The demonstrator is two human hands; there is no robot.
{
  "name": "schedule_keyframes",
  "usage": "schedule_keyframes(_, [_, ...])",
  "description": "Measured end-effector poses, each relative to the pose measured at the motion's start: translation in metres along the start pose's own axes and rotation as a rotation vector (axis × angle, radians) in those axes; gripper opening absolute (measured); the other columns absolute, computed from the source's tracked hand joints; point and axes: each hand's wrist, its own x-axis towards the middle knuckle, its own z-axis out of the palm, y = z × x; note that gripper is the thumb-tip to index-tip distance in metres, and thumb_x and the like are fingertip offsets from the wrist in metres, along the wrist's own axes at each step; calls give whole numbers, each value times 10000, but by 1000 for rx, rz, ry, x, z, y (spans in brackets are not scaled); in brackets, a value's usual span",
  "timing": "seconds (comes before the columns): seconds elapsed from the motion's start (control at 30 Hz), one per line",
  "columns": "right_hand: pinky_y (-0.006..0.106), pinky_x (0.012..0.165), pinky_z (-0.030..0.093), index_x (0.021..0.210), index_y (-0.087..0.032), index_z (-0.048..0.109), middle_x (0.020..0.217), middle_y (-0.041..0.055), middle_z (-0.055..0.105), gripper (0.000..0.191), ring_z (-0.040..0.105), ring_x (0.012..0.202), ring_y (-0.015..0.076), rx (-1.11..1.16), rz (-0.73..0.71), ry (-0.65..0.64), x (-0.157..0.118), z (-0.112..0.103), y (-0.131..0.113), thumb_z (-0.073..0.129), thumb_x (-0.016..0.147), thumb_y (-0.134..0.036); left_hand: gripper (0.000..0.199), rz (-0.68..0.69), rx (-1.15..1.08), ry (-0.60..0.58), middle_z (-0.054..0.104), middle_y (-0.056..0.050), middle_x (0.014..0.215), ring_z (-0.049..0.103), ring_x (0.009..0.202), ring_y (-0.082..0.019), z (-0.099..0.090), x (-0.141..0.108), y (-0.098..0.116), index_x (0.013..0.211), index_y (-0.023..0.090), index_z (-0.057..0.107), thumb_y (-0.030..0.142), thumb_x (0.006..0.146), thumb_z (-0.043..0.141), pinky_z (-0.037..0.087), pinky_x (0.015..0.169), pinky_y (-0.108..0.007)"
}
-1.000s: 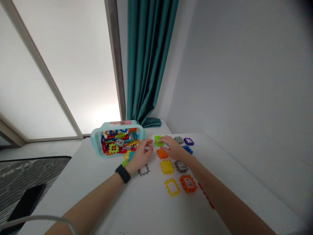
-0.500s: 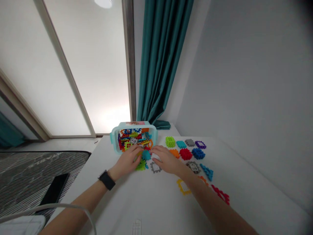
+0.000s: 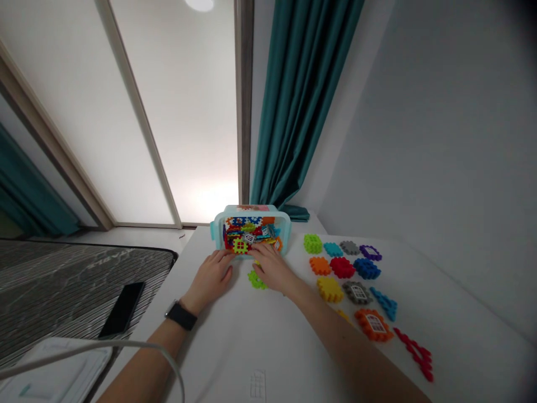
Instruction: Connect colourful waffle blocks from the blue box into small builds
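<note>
A pale turquoise plastic box stands at the far edge of the white table, heaped with multicoloured interlocking plastic pieces. My left hand lies at its near left corner, fingers apart and empty, with a black wristband on the wrist. My right hand reaches the box's near rim, and nothing shows in its fingers. Between the hands, a lime-green interlocking piece lies flat. Right of the box, several coloured pieces, some with white windows, such as an orange window piece, lie spread on the table.
A black phone rests on a striped grey mat left of the table. A white cable crosses the lower left. A white wall borders the table's right side, and a teal curtain hangs behind.
Both hands have moved farther from me, up to the box's near rim. The teal piece between them no longer shows. The view has swung left, so everything sits farther right.
</note>
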Motion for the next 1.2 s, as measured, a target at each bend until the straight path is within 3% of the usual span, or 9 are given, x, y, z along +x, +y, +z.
schedule_keyframes(0.27, [498, 1074, 351, 1378, -154, 506, 1431, 168, 522, 472, 458, 1294, 323, -106, 132, 81, 36, 24, 1, 550, 910, -194, 439, -56, -83, -54, 587, -118, 1329, 570, 1192, -272, 4, -5, -1, 1267, 224, 586, 131, 841, 534, 484, 1039, -463])
schedule_keyframes(0.57, [460, 966, 406, 1124, -199, 594, 1189, 131, 633, 241, 511, 1147, 309, -72, 161, 100, 33, 34, 0, 477, 923, -133, 499, -70, -109, -94, 547, -141, 1394, 550, 1241, -294, 10, -6, 1, 1339, 212, 548, 155, 843, 541, 467, 1059, -493])
schedule_keyframes(0.77, [470, 1004, 391, 1101, -185, 591, 1392, 147, 520, 224, 436, 1249, 318, -84, 227, 105, 35, 34, 1, 549, 889, -126, 502, -72, -87, -98, 549, -155, 1386, 544, 1244, -306, 11, -5, 3, 1361, 193, 530, 173, 859, 530, 476, 1038, -493])
schedule_keyframes(0.9, [488, 978, 399, 1072, -191, 586, 1260, 144, 610, 179, 481, 1189, 329, -96, 241, 55, 38, 30, 1, 564, 898, -155, 489, -74, -86, -109, 547, -160, 1387, 547, 1239, -313, 11, -6, 4, 1349, 196, 543, 184, 861, 534, 476, 1028, -503])
schedule_keyframes(1.03, [502, 991, 392, 1160, -200, 576, 1209, 136, 641, 264, 499, 1181, 337, -95, 224, 65, 41, 25, 0, 587, 896, -202, 492, -78, -111, -99, 545, -151, 1393, 543, 1249, -307, 11, -6, 4, 1346, 212, 552, 182, 854, 545, 468, 1037, -494])
schedule_keyframes(1.2, [508, 1020, 411, 1301, -191, 517, 1242, 145, 633, 433, 524, 1204, 329, 36, 219, 221, 35, 17, -8, 602, 878, -232, 415, -143, -268, -15, 624, -131, 1294, 575, 1189, -295, 7, -2, 7, 1271, 206, 592, 178, 861, 534, 456, 1029, -510])
